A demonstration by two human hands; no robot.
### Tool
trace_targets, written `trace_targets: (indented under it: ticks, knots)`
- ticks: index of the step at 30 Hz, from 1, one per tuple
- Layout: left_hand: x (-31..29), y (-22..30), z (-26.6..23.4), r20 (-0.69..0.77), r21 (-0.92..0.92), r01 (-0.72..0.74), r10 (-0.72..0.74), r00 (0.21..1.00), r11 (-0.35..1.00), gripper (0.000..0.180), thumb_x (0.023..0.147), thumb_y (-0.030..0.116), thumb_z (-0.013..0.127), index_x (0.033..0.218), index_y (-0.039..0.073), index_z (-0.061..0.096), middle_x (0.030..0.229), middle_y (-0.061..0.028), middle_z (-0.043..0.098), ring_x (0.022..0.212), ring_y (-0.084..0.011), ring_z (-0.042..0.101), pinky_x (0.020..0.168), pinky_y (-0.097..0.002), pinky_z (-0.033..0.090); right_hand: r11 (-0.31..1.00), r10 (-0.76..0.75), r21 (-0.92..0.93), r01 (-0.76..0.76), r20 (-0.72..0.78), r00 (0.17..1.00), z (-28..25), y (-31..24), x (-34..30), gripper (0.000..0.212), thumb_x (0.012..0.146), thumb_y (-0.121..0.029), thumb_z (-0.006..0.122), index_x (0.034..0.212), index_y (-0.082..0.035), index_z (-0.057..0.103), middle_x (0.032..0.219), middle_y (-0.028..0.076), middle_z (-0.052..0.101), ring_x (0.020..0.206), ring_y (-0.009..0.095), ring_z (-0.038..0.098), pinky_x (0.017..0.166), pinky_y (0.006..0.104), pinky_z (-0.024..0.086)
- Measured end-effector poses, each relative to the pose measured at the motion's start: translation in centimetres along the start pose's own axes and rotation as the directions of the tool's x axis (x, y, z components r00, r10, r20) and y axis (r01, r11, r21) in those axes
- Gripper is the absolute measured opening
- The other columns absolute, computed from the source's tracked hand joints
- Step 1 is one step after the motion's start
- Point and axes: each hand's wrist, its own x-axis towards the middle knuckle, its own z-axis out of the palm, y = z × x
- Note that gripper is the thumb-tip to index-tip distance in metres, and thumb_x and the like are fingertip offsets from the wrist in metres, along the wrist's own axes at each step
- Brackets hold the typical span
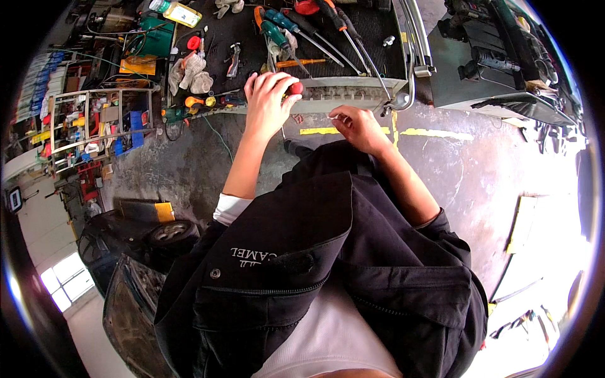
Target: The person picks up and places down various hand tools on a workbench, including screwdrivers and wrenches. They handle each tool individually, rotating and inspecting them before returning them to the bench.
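My left hand is closed around a red-handled tool, whose rounded end shows past the thumb. A thin shaft seems to run down below this hand, but most of the tool is hidden. Lower and to the right, in front of the bench edge, my right hand has its fingers curled together. Whatever those fingers hold, if anything, is too small to make out. Just beyond the left hand, on the black ribbed mat, lie a teal-handled screwdriver and an orange screwdriver.
Crumpled gloves, a small hammer-like tool and a bottle lie on the bench's left. Bent metal tubing edges its right end. A grey cabinet bears power tools. Crowded shelving stands left.
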Motion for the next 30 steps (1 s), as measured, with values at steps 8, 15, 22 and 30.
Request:
trace_targets:
  ticks: [8, 15, 22, 30]
  knots:
    - [-0.1, -0.8, 1.0, -0.033, 0.012, 0.049, -0.049, 0.998, 0.999, 0.036, 0.08, 0.035, 0.081, 0.112, 0.02, 0.075, 0.124, -0.0025, 0.063, 0.122, -0.0286, 0.053, 0.109, -0.0474, 0.034, 1.0, -0.003, -0.011, 0.003, 0.022, 1.0, 0.0, 0.1, -0.2, 0.016, 0.09, -0.012, 0.069, 0.105, -0.005, 0.069, 0.084, 0.016, 0.072, 0.073, 0.028, 0.072, 0.069, 0.0377, 0.057]
    - [-0.6, -0.6, 1.8, -0.015, 0.074, 0.021, -0.02, 1.0, 0.997, 0.036, 0.077, 0.035, 0.081, 0.111, 0.021, 0.079, 0.125, -0.0031, 0.063, 0.124, -0.0269, 0.053, 0.111, -0.0495, 0.033, 1.0, -0.012, -0.021, 0.012, 0.019, 1.0, 0.0, 0.1, -0.2, 0.016, 0.09, -0.012, 0.069, 0.104, -0.004, 0.069, 0.086, 0.016, 0.072, 0.074, 0.028, 0.072, 0.07, 0.0388, 0.057]
    - [-0.5, -0.8, 1.9, -0.075, 0.068, -0.004, 0.01, 0.997, 0.998, 0.028, 0.079, 0.029, 0.081, 0.105, 0.02, 0.078, 0.123, -0.003, 0.063, 0.123, -0.0265, 0.054, 0.112, -0.0491, 0.034, 0.999, 0.02, -0.026, -0.019, 0.027, 0.999, 0.0, 0.0, -0.3, 0.015, 0.091, -0.012, 0.069, 0.104, -0.005, 0.069, 0.086, 0.016, 0.072, 0.075, 0.028, 0.072, 0.07, 0.0387, 0.057]
    - [-0.3, 0.3, 2.7, -0.04, 0.068, -0.003, 0.005, 0.999, 0.998, 0.052, 0.07, 0.022, 0.086, 0.117, 0.02, 0.065, 0.121, -0.0027, 0.061, 0.122, -0.0243, 0.055, 0.114, -0.0493, 0.033, 0.999, 0.007, -0.048, -0.005, 0.038, 0.999, 0.2, 0.1, -0.2, 0.017, 0.091, -0.014, 0.069, 0.105, -0.005, 0.069, 0.089, 0.017, 0.072, 0.075, 0.03, 0.072, 0.071, 0.0398, 0.057]
